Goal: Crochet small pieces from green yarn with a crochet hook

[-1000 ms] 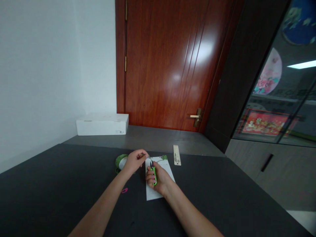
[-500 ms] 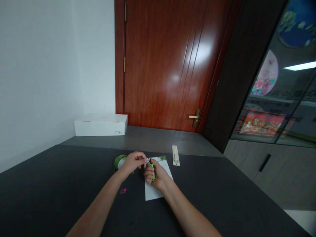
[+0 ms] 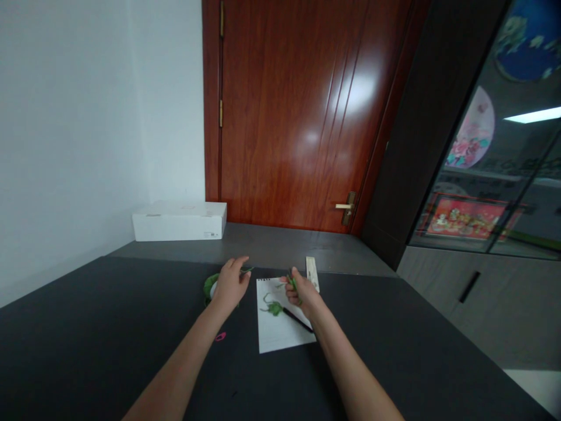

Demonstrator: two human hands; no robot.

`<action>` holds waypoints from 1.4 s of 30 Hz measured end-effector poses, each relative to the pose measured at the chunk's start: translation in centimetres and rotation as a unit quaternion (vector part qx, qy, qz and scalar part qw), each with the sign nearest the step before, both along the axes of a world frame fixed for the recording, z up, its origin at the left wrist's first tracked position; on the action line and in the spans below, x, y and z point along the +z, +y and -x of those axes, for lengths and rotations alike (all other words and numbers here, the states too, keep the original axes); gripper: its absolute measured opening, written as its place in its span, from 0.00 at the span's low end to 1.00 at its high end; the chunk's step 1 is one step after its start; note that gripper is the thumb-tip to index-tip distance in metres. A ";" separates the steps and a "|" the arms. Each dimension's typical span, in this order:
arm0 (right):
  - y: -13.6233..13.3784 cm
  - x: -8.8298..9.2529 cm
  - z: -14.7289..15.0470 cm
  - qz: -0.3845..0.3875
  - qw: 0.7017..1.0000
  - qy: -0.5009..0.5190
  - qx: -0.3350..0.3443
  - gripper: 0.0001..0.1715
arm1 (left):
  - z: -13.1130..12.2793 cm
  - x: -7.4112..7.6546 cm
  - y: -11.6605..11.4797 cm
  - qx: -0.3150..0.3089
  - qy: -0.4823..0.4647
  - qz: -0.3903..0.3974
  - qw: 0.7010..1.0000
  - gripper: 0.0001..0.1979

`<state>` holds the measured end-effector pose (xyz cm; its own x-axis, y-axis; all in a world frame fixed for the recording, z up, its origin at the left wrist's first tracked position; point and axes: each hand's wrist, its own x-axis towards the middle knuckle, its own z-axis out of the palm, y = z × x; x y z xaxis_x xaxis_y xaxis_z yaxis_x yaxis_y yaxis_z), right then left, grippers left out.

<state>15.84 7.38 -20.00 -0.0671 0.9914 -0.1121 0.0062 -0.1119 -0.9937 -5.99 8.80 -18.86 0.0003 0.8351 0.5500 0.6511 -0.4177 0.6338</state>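
Note:
My left hand (image 3: pixel 230 286) is to the left of the sheet of paper, its thumb and fingers apart. A thin green strand (image 3: pixel 248 270) shows between them; I cannot tell whether it touches the fingers. Partly hidden behind this hand is a green yarn-like coil around a white core (image 3: pixel 213 289). My right hand (image 3: pixel 303 290) is closed around small green-handled snips (image 3: pixel 294 283) above the upper right of the paper (image 3: pixel 280 339). On the paper lie a small green piece with curling tails (image 3: pixel 274 308) and a black pen (image 3: pixel 298 321).
A pink ring-like clip (image 3: pixel 220 337) lies on the black tabletop (image 3: pixel 109 333) near my left forearm. Beyond my right hand is a narrow pale printed strip (image 3: pixel 311 270). At the back left stands a white box (image 3: pixel 179 222), with a wooden door (image 3: pixel 289 117) behind the table.
My hands have moved apart, the right one going right with the snips. The left fingers have spread. The green piece now lies lower on the paper, and the pen has come into view.

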 end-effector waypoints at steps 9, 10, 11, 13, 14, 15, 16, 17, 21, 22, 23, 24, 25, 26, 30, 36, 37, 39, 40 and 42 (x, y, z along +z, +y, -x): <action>-0.3 -1.7 -1.8 -0.068 0.897 -0.421 -0.117 0.13 | -2.8 -1.3 -1.4 -0.046 0.111 0.023 0.992 0.15; -0.5 -1.6 -1.6 -0.083 0.885 -0.443 -0.120 0.14 | -3.2 -1.6 -1.3 -0.068 0.122 0.045 0.989 0.11; -0.7 -1.4 -1.4 -0.097 0.874 -0.461 -0.118 0.15 | -3.5 -2.0 -1.3 -0.086 0.129 0.069 0.985 0.08; -1.0 -1.1 -1.2 -0.118 0.863 -0.482 -0.092 0.14 | -4.1 -2.7 -1.3 -0.117 0.136 0.120 0.977 0.15; -1.1 -1.0 -1.2 -0.123 0.862 -0.487 -0.069 0.14 | -4.3 -3.1 -1.3 -0.127 0.133 0.147 0.972 0.18; -1.2 -0.9 -1.2 -0.126 0.862 -0.490 -0.042 0.13 | -4.4 -3.5 -1.3 -0.134 0.129 0.171 0.968 0.19; -1.3 -0.9 -1.2 -0.127 0.862 -0.491 -0.017 0.14 | -4.6 -3.8 -1.4 -0.138 0.125 0.191 0.964 0.19; -1.4 -1.0 -1.2 -0.128 0.862 -0.490 0.004 0.14 | -4.7 -4.0 -1.4 -0.141 0.118 0.207 0.961 0.19; -1.5 -1.5 -0.7 -0.142 0.871 -0.470 0.033 0.12 | -5.1 -4.6 -1.4 -0.142 0.060 0.246 0.957 0.19; -1.5 -1.6 -0.5 -0.149 0.876 -0.458 0.032 0.11 | -5.2 -4.7 -1.4 -0.142 0.036 0.252 0.956 0.19; -1.4 -1.8 -0.3 -0.156 0.882 -0.444 0.028 0.10 | -5.3 -4.7 -1.3 -0.143 0.008 0.256 0.956 0.18; -1.4 -1.9 -0.1 -0.165 0.889 -0.427 0.023 0.09 | -5.4 -4.7 -1.2 -0.143 -0.024 0.258 0.955 0.18; -1.3 -2.0 0.0 -0.176 0.896 -0.407 0.019 0.10 | -5.4 -4.7 -1.2 -0.145 -0.059 0.258 0.953 0.18; -1.2 -2.1 0.2 -0.189 0.904 -0.384 0.015 0.10 | -5.4 -4.5 -1.2 -0.147 -0.097 0.255 0.951 0.17; -0.9 -2.3 0.9 -0.243 0.929 -0.278 0.003 0.09 | -5.0 -3.3 -1.5 -0.166 -0.251 0.221 0.928 0.17; -1.1 -2.2 2.3 -0.301 0.943 -0.137 -0.041 0.05 | -4.6 -1.1 -2.1 -0.187 -0.404 0.192 0.875 0.23; -1.1 -2.1 2.5 -0.307 0.943 -0.121 -0.049 0.05 | -4.6 -0.8 -2.2 -0.190 -0.420 0.189 0.867 0.23; -1.3 -2.0 2.8 -0.316 0.942 -0.095 -0.064 0.06 | -4.7 -0.1 -2.4 -0.198 -0.443 0.184 0.855 0.23; -1.4 -2.0 2.9 -0.320 0.941 -0.085 -0.073 0.07 | -4.7 0.2 -2.6 -0.201 -0.450 0.181 0.851 0.23; -1.5 -1.8 3.1 -0.327 0.938 -0.067 -0.093 0.08 | -4.6 0.8 -2.9 -0.203 -0.462 0.173 0.846 0.22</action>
